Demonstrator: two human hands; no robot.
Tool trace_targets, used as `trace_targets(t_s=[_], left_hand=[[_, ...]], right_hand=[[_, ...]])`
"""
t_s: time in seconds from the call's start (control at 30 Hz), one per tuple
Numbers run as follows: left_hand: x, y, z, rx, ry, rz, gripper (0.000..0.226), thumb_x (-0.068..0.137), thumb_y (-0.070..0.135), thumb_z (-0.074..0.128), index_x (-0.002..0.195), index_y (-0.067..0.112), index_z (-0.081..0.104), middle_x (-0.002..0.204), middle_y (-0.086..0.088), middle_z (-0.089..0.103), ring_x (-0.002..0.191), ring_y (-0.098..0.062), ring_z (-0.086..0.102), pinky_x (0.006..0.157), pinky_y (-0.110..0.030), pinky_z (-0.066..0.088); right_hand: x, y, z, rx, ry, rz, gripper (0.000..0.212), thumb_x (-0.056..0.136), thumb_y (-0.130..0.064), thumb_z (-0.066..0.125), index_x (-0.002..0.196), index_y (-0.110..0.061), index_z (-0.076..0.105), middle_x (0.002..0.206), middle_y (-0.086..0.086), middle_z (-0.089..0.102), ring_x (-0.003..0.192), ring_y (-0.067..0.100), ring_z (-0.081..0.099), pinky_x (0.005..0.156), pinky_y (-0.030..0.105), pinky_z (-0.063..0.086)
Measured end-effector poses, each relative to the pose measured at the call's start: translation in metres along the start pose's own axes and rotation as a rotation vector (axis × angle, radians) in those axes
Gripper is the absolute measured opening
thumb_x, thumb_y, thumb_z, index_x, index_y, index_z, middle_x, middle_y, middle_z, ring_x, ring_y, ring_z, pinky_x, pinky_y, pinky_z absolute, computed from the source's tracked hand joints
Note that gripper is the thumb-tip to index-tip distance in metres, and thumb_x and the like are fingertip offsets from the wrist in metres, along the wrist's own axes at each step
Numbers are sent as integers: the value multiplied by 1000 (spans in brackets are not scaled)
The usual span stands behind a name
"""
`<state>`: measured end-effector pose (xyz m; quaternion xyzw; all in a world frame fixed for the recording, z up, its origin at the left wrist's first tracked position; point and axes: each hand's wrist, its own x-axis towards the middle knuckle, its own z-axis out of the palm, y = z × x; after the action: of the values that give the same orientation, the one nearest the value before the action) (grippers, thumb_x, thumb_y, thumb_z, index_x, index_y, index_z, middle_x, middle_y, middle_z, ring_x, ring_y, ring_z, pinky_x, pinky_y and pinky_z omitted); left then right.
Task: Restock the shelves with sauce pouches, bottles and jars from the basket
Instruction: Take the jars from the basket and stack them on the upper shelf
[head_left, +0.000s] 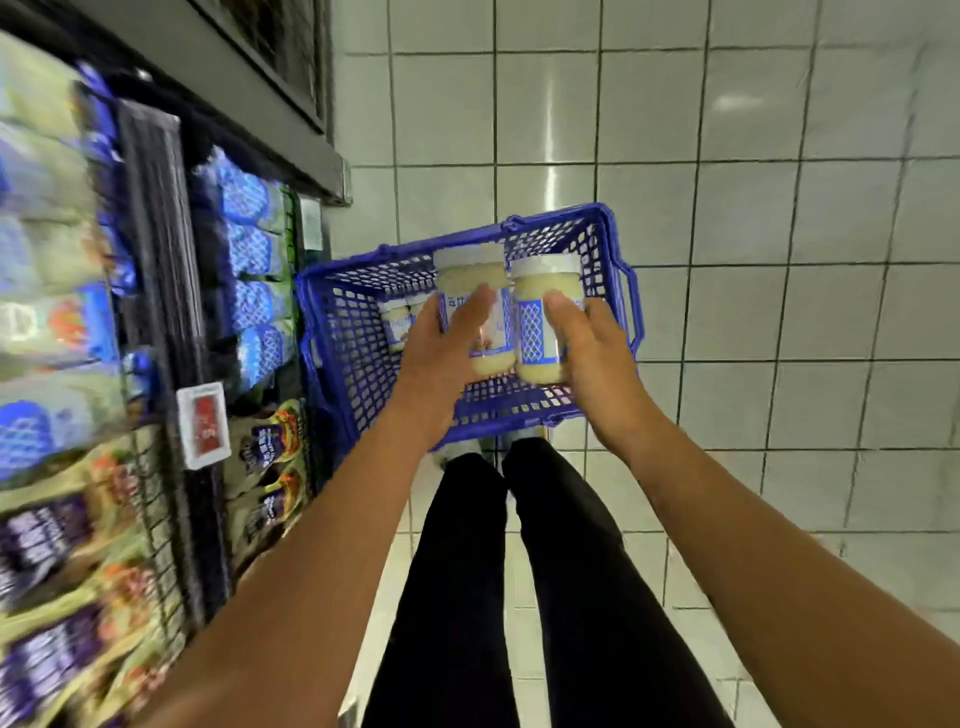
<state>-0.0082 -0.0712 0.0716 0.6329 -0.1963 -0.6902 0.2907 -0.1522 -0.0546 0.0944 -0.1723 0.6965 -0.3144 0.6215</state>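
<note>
A blue plastic basket (363, 332) stands on the tiled floor in front of my feet. My left hand (441, 343) grips a jar of pale sauce (475, 275) with a white lid and a blue-and-white label. Right beside it, my right hand (587, 348) grips a second jar of the same kind (545, 291). Both jars are held upright above the basket, almost touching. Two more jars (397, 319) lie inside the basket at its far left, partly hidden by my left hand.
Shelves (156, 270) run along the left, blurred by motion. They hold blue-and-white pouches (254, 249) higher up and purple-and-yellow packets (270, 457) lower down. A red price tag (205, 423) hangs on the shelf edge. White tiled floor (753, 260) stretches to the right.
</note>
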Motion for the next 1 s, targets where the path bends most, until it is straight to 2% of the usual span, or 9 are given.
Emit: trace_targets(t_s=[0.1,0.2,0.33,0.5,0.57,0.67,0.77,0.83,1.0], left_hand=[[-47,45,3,-23,19,-7,43,71,58,66,99,26,68,94,1,74,83,-20,69,69,-38,59],[-92,84,2,-29,38,5,61,57,65,69,103,23,68,111,-14,71,95,-29,67,80,-50,57],[-143,121,-8,-53,52,68,45,61,64,71,94,34,76,104,-6,75,96,-28,69,75,-43,61],[-197,158,-18,-108,50,163,33,64,60,71,88,38,78,96,-1,77,90,-20,73,73,-37,61],[-218,169,-22,-131,76,201,33,69,55,71,91,31,77,93,0,78,86,-17,74,76,-39,61],[-247,179,-27,-176,140,246,29,85,46,66,102,23,70,92,2,78,84,-15,74,72,-35,59],[-273,184,-32,-223,179,307,26,95,37,59,113,20,66,94,2,78,84,-13,74,67,-28,58],[-290,185,-35,-262,215,348,21,95,35,60,109,22,68,89,3,77,80,-12,73,62,-26,57],[-330,180,-37,-394,351,395,31,67,55,74,93,38,76,93,4,78,80,-11,74,58,-24,57]], right_hand=[[-47,-41,2,17,-28,-34,19,102,-33,53,107,-15,56,89,-2,68,70,3,69,63,28,60],[-88,-75,5,23,-43,-97,18,103,-29,52,105,-11,55,86,-1,65,65,1,65,56,22,54],[-138,-113,8,16,-86,-160,14,103,-28,52,94,-18,53,65,-18,65,57,-4,61,50,14,47],[-189,-144,10,-5,-196,-228,36,82,-52,59,102,-22,58,77,-15,69,69,2,66,56,17,51],[-205,-153,13,-33,-225,-256,40,77,-55,58,103,-24,59,80,-14,70,73,3,67,59,19,51],[-223,-168,20,-25,-249,-265,26,81,-46,50,93,-23,56,68,-16,67,62,2,62,59,24,49],[-242,-185,26,-119,-272,-348,27,87,-45,46,93,-20,56,66,-15,64,59,-2,58,56,15,48],[-251,-194,28,-191,-314,-402,24,100,-38,45,95,-17,56,68,-15,64,57,-8,57,52,7,43],[-271,-222,37,-329,-492,-459,23,106,-31,41,90,-18,52,76,-4,57,55,-5,53,51,10,43]])
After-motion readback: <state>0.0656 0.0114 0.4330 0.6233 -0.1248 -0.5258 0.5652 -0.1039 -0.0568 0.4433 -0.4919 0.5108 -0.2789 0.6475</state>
